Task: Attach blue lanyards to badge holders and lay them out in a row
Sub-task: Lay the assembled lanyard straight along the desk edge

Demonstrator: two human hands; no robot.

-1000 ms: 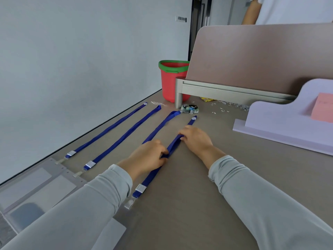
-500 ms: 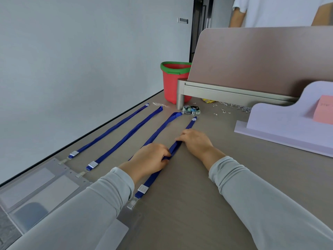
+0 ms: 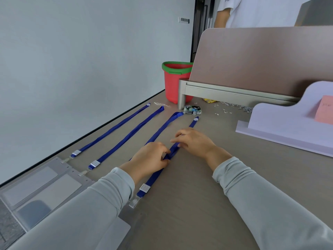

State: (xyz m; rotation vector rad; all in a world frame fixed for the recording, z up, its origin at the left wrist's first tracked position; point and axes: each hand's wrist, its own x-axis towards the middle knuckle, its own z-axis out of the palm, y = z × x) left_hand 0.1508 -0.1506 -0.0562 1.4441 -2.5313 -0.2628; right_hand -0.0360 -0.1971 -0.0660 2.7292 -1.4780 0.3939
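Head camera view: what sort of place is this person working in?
Probably an office or a similar workroom. A desk with a tall divider panel, blue lanyards laid in a row with clear badge holders, and a pink sticky note on a white stand suggest desk work.

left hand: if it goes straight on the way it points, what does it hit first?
Most likely the right hand, just past the left hand on the same blue lanyard it pinches. Only a small gap separates them; depth is unclear.
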